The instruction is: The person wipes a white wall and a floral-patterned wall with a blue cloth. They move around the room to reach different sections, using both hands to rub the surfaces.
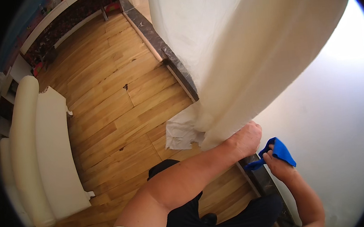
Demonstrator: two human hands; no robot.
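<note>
A long cream curtain (261,58) hangs from above. My left hand (248,138) is closed on its edge near the lower end and draws it to the left. Its crumpled hem (182,129) spreads over the wooden floor. To the right of that hand, my right hand (279,166) holds a blue cloth (283,152), which partly covers the fingers. The cloth is up close to a pale, smooth, upright panel (329,123), perhaps frosted glass. I cannot tell whether it touches the panel.
A dark marble-look baseboard (267,180) runs along the foot of the panel. On the left stands a cream padded seat (55,150) with a rounded bolster edge. A white-edged table (59,12) stands at the far left. The wood-plank floor (114,119) has small chipped spots.
</note>
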